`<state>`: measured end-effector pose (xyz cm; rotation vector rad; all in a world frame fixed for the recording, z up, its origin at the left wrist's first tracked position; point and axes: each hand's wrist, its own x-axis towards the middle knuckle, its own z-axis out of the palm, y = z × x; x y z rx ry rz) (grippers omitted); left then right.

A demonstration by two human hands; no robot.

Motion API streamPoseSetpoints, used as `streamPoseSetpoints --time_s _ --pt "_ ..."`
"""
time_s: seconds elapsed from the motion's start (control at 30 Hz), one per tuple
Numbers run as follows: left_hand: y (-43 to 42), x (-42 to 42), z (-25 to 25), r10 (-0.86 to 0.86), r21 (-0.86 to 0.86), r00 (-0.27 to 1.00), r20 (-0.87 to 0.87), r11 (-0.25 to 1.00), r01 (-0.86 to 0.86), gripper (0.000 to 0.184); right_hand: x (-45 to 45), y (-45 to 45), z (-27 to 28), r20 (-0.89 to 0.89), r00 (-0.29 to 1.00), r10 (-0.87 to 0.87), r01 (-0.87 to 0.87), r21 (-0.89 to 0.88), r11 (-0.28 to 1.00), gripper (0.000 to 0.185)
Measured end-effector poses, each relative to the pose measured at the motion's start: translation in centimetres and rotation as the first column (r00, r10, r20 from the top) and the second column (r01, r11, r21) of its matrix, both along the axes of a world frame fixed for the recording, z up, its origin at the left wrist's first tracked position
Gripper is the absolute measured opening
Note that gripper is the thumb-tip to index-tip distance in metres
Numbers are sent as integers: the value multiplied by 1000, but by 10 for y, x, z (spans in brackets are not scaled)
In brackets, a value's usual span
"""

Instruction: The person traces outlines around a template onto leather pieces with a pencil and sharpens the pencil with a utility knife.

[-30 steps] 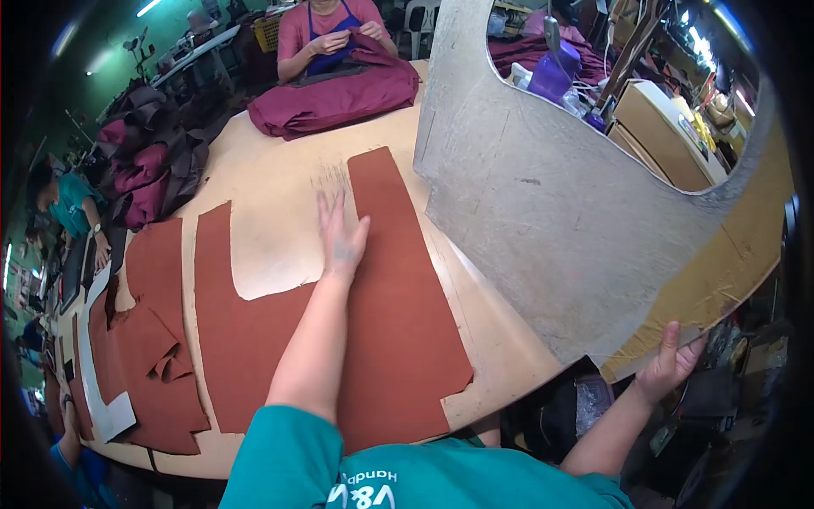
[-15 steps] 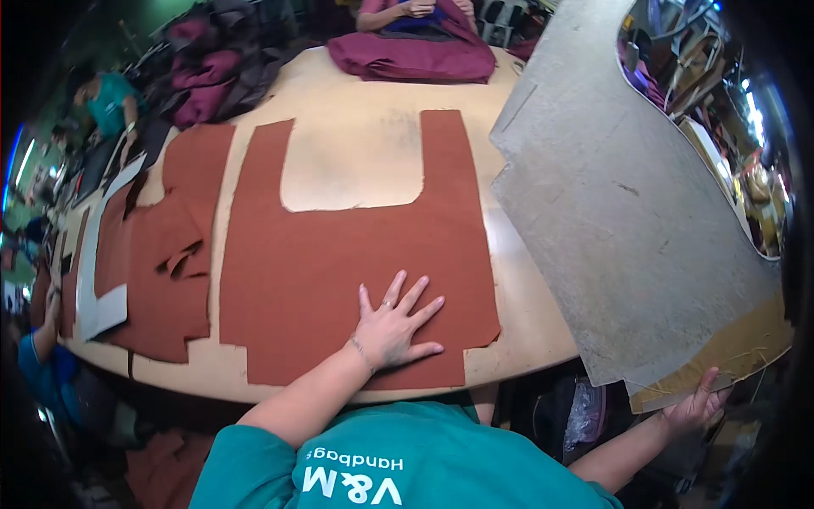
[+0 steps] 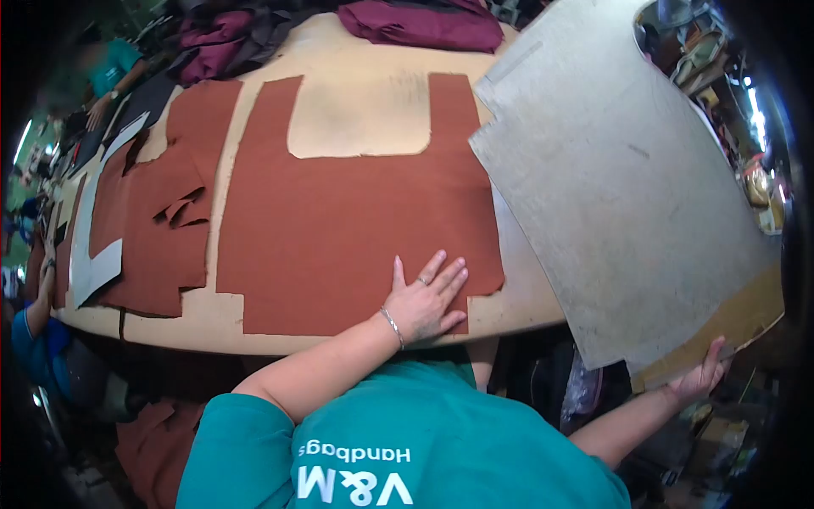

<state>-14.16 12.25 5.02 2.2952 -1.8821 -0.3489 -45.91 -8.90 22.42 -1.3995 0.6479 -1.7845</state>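
Observation:
My left hand (image 3: 421, 305) lies with its fingers stretched out on a rust-brown fabric panel (image 3: 356, 220), near the panel's lower right corner. This panel is flat on the table and has a wide U-shaped cutout at its far side. My right hand (image 3: 702, 377) grips the taped near edge of a large grey pattern board (image 3: 627, 187). The board is raised and tilted at the right, and its notched left edge covers part of the panel's right side in view. Brown tape (image 3: 721, 327) covers the board's lower corner.
More rust-brown fabric (image 3: 161, 246) lies at the left, with a pale L-shaped template (image 3: 100, 270) on it. Maroon cloth (image 3: 424, 24) sits on the table's (image 3: 191, 335) far edge. A co-worker in teal (image 3: 110, 68) stands far left; another person's arm (image 3: 41, 297) shows below.
My left hand has slid right and toward the panel's near edge. The board in my right hand has come closer over the panel's right side. The view has tilted down a little.

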Motion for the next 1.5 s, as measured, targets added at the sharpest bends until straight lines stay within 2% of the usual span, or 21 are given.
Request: streamPoseSetpoints --time_s 0.13,0.23,0.33,0.43,0.47,0.67,0.77,0.87,1.0,1.1,1.13,1.23,1.27,1.3,1.33,1.37,1.4,1.43,1.5 --pt "-17 4 5 47 30 999 21 998 -47 72 15 5 -9 39 999 -20 19 33 999 45" --pt "-28 5 10 52 55 998 30 997 -54 71 17 5 -15 59 998 28 -31 55 998 43" --pt "-37 4 10 55 -140 998 -20 988 -57 60 21 3 -15 90 991 97 -101 44 994 41" --pt "-52 -5 -3 -108 -296 993 35 948 114 45 16 -1 -22 120 987 110 -121 89 989 40" --pt "-55 -8 -9 -144 -323 990 -8 937 134 34 15 -2 -22 127 986 111 -124 99 987 40" --pt "-54 -18 -5 -92 -222 996 -4 971 89 42 27 1 -20 95 980 175 -179 31 983 39" --pt "-53 -19 -6 -98 -220 995 -11 971 93 43 29 -3 -25 105 976 189 -195 50 979 40" --pt "-62 -19 1 -133 -34 989 -64 991 131 48 26 -7 -25 80 980 184 -191 86 978 39" --pt "-67 -16 2 -148 -11 982 -115 989 148 51 18 -19 -26 117 960 253 -267 124 956 39" --pt "-63 -13 2 -205 -14 973 -104 979 205 52 8 -23 -26 89 980 178 -192 189 963 37" --pt "-52 -11 8 -175 -140 977 -124 978 157 47 10 -20 -24 158 942 298 -323 172 931 33" --pt "4 27 0 -43 -493 959 -281 864 -106 35 -11 -32 -29 193 940 281 -317 193 929 30" --pt "33 44 5 13 -584 931 -365 776 -240 21 -30 -41 -35 156 905 396 -422 220 879 31" --pt "62 59 9 172 -519 856 -488 731 -443 16 -28 -43 -36 172 855 490 -519 248 818 31" --pt "88 78 13 338 -363 676 -655 643 -674 17 -25 -42 -33 191 795 576 -607 273 747 31" --pt "109 101 5 344 -214 419 -840 500 -839 30 -22 -42 -31 210 724 657 -688 290 666 31" --pt "122 122 16 272 -149 300 -914 463 -874 37 -18 -45 -37 300 688 660 -725 316 612 29" --pt "129 141 33 187 -82 179 -966 433 -898 45 -10 -46 -45 234 758 609 -652 312 692 28" --pt "133 174 58 53 19 14 -999 576 -817 53 12 -47 -67 111 881 460 -472 281 836 27"
